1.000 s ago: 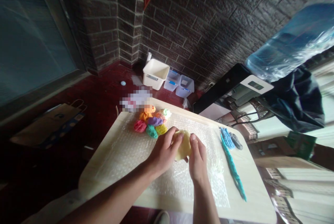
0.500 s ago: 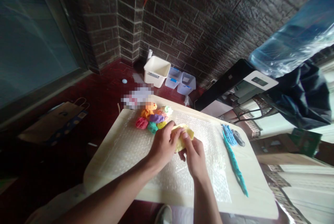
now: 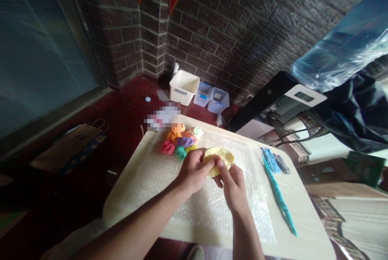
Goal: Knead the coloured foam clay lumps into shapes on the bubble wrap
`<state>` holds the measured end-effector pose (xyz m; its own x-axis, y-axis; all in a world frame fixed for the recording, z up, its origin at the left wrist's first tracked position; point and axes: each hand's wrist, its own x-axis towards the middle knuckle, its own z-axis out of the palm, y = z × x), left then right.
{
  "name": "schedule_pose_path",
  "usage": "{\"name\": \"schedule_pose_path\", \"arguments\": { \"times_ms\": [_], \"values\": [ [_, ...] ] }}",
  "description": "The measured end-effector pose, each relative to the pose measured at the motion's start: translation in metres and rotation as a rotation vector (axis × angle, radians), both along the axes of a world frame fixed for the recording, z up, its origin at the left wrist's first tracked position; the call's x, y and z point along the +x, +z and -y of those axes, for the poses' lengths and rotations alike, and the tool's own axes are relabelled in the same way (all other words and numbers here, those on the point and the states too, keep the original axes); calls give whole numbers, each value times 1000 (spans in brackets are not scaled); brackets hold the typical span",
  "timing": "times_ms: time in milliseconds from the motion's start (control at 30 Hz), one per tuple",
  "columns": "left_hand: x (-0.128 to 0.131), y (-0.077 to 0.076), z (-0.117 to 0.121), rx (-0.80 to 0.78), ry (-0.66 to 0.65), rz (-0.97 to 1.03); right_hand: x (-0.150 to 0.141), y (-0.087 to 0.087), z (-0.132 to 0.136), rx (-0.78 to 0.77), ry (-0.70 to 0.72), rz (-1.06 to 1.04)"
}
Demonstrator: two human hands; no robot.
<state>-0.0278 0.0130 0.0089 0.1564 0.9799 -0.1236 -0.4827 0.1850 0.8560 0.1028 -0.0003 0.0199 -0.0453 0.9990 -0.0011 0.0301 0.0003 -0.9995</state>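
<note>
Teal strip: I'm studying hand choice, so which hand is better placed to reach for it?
Probably the right hand: the teal strip lies on its side, while the left hand is farther away. Both hold the yellow piece.

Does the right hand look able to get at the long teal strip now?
Likely yes: only flat bubble wrap and tabletop show between the right hand and the teal strip, though that hand is busy holding the yellow piece.

– Obstacles?
– Lumps [image 3: 184, 141], beyond left hand [image 3: 194, 170]; teal roll [image 3: 279, 197], right side; blue bundle [image 3: 270, 161] and gray bundle [image 3: 281, 164], at its far end.
– Passage?
– Bubble wrap [image 3: 148, 179], bare between right hand [image 3: 234, 185] and teal roll.
</note>
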Motion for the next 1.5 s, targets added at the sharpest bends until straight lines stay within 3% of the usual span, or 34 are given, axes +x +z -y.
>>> {"name": "schedule_pose_path", "arguments": {
  "times_ms": [267, 367, 533, 767, 933, 1267, 1500],
  "values": [
    [-4, 7, 5, 106, 142, -323, 4, -3, 3, -8, 65, -16],
    [-5, 9, 7, 199, 129, -443, 6, -4, 4, -88, -27, -48],
    [-7, 10, 9, 202, 54, -340, 5, 0, 4, -93, -165, -16],
    [-8, 11, 5, 280, 184, -386, 4, 5, 1, 39, -144, 87],
    [-7, 10, 5, 252, 197, -372, 2, 4, -2, 215, -272, 66],
    [-4, 1, 2, 237, 147, -305, 4, 0, -2, 250, -208, 81],
    [-2, 1, 1, 96, 107, -86, 6, -1, -2, 213, -165, 82]
  ]
}}
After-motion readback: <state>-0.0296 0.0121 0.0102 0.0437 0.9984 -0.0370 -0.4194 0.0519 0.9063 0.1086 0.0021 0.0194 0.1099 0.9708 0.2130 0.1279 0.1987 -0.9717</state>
